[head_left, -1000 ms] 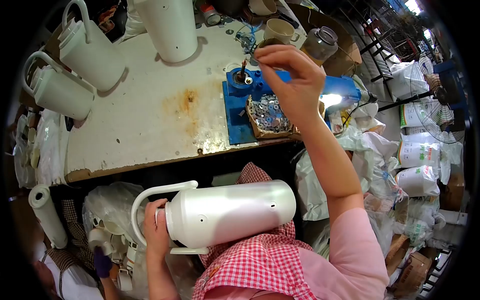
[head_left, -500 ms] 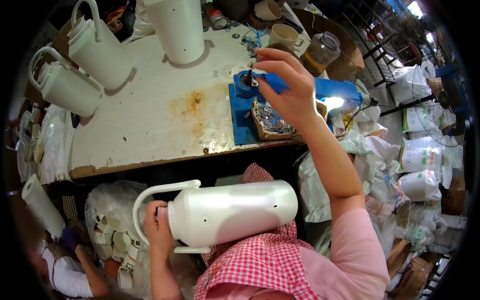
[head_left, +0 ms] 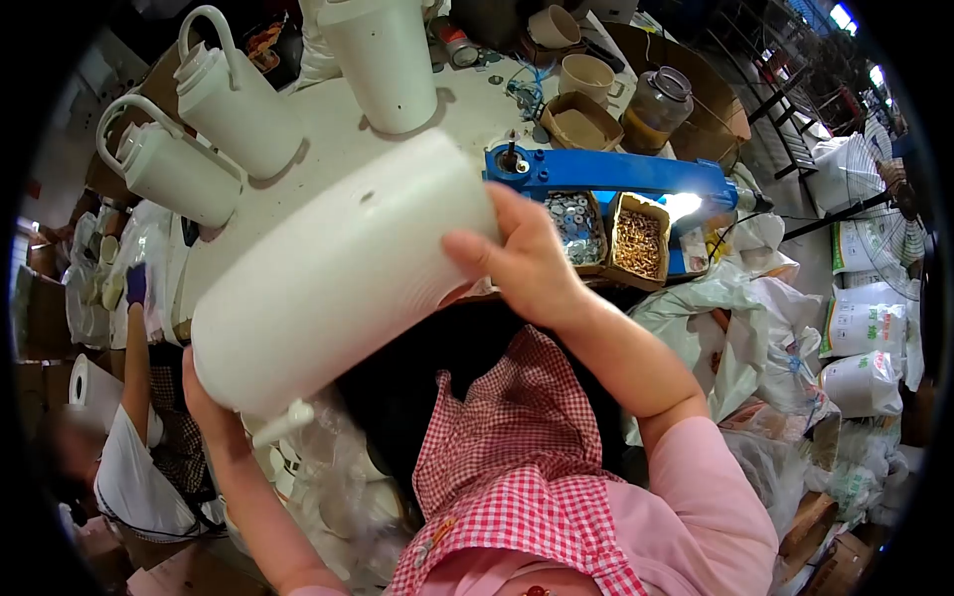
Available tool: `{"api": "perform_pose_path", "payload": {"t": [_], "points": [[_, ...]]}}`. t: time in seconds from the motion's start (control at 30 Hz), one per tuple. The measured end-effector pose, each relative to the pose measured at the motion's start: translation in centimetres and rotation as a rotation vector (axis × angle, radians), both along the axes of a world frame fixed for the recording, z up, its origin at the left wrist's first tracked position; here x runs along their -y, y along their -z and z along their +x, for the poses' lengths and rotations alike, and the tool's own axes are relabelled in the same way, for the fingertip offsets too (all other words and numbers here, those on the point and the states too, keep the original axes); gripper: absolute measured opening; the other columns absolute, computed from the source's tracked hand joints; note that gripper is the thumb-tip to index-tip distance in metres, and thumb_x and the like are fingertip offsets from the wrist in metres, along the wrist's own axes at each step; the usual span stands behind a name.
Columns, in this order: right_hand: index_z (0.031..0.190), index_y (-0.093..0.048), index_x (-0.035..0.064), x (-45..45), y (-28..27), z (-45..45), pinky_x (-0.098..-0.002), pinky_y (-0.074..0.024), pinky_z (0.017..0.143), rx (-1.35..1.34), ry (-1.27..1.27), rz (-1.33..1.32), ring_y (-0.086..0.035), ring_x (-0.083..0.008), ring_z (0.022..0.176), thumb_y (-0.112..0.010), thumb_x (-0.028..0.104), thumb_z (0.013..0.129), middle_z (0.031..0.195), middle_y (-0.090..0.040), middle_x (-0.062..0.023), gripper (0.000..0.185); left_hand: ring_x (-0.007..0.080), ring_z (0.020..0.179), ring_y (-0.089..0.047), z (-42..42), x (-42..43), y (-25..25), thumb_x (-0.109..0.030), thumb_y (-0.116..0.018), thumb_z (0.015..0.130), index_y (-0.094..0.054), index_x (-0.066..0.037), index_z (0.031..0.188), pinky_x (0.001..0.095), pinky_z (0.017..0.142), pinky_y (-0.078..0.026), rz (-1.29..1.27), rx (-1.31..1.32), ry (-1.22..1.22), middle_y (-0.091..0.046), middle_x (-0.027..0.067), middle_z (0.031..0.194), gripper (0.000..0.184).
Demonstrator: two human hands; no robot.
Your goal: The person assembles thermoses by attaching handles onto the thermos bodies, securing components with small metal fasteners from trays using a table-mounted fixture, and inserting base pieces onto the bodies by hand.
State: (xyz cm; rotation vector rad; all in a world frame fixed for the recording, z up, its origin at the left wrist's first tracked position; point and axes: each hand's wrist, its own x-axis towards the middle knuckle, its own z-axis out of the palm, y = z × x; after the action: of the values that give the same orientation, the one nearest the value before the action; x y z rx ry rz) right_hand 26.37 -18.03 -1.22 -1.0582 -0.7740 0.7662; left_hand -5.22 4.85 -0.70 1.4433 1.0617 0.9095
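A white, handled jug body (head_left: 318, 273) is held tilted in the air over the table's front edge, slightly blurred. My left hand (head_left: 206, 399) grips its lower-left end; most of those fingers are hidden behind it. Below that end, a piece of its white handle (head_left: 283, 425) sticks out. My right hand (head_left: 527, 248) is closed around the upper-right end, thumb on the side facing me. Just beyond my right hand is a blue machine (head_left: 616, 171) with a dark upright pin. Beside it are a box of washers (head_left: 574, 226) and a box of small copper-coloured pieces (head_left: 637, 238).
Three white jugs (head_left: 238, 111) stand on the white table (head_left: 328, 114). A beige cup (head_left: 586, 77) and a lidded jar (head_left: 658, 104) are at the back. Plastic bags (head_left: 735, 318) lie at the right. At the left, a co-worker's gloved hand (head_left: 136, 284) reaches upward.
The jug has risen from my lap and turned, its base end now up and right. My right hand has left the machine's pin and taken hold of the jug. The co-worker's arm has reached up.
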Motion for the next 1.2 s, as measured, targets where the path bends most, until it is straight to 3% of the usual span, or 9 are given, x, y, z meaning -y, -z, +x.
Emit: {"api": "perform_pose_path", "payload": {"t": [0.03,0.13,0.2,0.27,0.4,0.47,0.53,0.73,1.2], "points": [[0.123,-0.056,-0.0069,0.0,0.2,1.2,-0.0267,-0.0614,0.06,0.057,0.049,0.044,-0.068,-0.0126,0.077,-0.067,0.018,0.096,0.099,-0.07,-0.0094,0.039,0.0123,0.092,-0.062,1.7,-0.9,-0.3,-0.029,-0.043,0.105,-0.063,-0.004,0.114,0.0273,0.082,-0.049,-0.006,0.018,0.028,-0.067,0.0048,0.104,0.034],[0.119,-0.059,-0.0055,1.6,0.6,4.4,-0.0281,-0.0605,0.065,0.051,0.266,0.011,-0.068,-0.0135,0.078,-0.071,0.018,0.093,0.099,-0.07,-0.0092,0.037,0.012,0.094,-0.061,7.5,-2.5,-1.3,-0.032,-0.041,0.106,-0.063,-0.004,0.11,0.0263,0.084,-0.048,0.105,-0.162,0.232,-0.066,0.0046,0.103,0.036],[0.117,-0.061,-0.0048,3.4,1.7,7.0,-0.0282,-0.058,0.071,0.103,0.454,-0.072,-0.068,-0.0143,0.081,-0.075,0.019,0.09,0.1,-0.07,-0.0093,0.038,0.0125,0.091,-0.058,13.5,-0.7,-1.9,-0.032,-0.039,0.106,-0.062,-0.004,0.108,0.0265,0.08,-0.048,0.083,-0.099,0.234,-0.063,0.0041,0.097,0.036],[0.118,-0.062,-0.0045,5.7,1.9,8.9,-0.0286,-0.0554,0.077,0.083,0.559,-0.08,-0.067,-0.0147,0.085,-0.077,0.02,0.088,0.102,-0.07,-0.0091,0.041,0.013,0.086,-0.055,16.5,-3.6,1.5,-0.031,-0.037,0.106,-0.06,-0.004,0.102,0.0279,0.076,-0.047,0.264,-0.082,0.484,-0.059,0.004,0.091,0.036],[0.119,-0.062,-0.0038,10.9,3.6,12.6,-0.0303,-0.0529,0.086,0.115,0.695,-0.064,-0.066,-0.015,0.094,-0.079,0.018,0.087,0.107,-0.07,-0.0088,0.042,0.0141,0.079,-0.052,23.6,1.9,0.8,-0.029,-0.037,0.106,-0.055,-0.003,0.091,0.0294,0.074,-0.045,0.251,-0.07,0.507,-0.056,0.0055,0.085,0.035],[0.119,-0.062,-0.0039,12.8,4.2,13.8,-0.0302,-0.0507,0.09,0.109,0.679,-0.05,-0.065,-0.0153,0.097,-0.08,0.017,0.086,0.11,-0.069,-0.0089,0.043,0.0144,0.076,-0.051,25.7,2.7,2.5,-0.027,-0.039,0.105,-0.054,-0.003,0.093,0.0315,0.073,-0.044,0.4,-0.044,0.533,-0.055,0.0069,0.082,0.03],[0.121,-0.06,-0.0047,14.3,4.7,14.6,-0.0299,-0.0497,0.091,0.148,0.724,-0.045,-0.065,-0.0155,0.098,-0.08,0.018,0.086,0.111,-0.069,-0.009,0.046,0.0119,0.083,-0.051,26.8,3.9,3.1,-0.03,-0.031,0.106,-0.056,-0.003,0.1,0.029,0.076,-0.044,0.242,-0.094,0.582,-0.055,0.0036,0.089,0.037],[0.122,-0.059,-0.0052,15.5,5.4,15.0,-0.0298,-0.0491,0.092,0.176,0.755,-0.084,-0.065,-0.0158,0.1,-0.082,0.021,0.085,0.112,-0.069,-0.0093,0.051,0.014,0.078,-0.047,28.1,4.4,4.8,-0.027,-0.04,0.104,-0.052,-0.003,0.093,0.0312,0.074,-0.043,0.267,-0.025,0.562,-0.052,0.0048,0.081,0.029],[0.122,-0.059,-0.0058,15.5,4.4,15.0,-0.0294,-0.0498,0.092,0.196,0.741,-0.173,-0.065,-0.0156,0.1,-0.079,0.02,0.088,0.112,-0.069,-0.0098,0.047,0.0138,0.077,-0.05,29.5,4.3,6.2,-0.027,-0.035,0.105,-0.052,-0.005,0.091,0.0317,0.074,-0.044,0.189,-0.035,0.606,-0.054,0.0048,0.082,0.031]]}}
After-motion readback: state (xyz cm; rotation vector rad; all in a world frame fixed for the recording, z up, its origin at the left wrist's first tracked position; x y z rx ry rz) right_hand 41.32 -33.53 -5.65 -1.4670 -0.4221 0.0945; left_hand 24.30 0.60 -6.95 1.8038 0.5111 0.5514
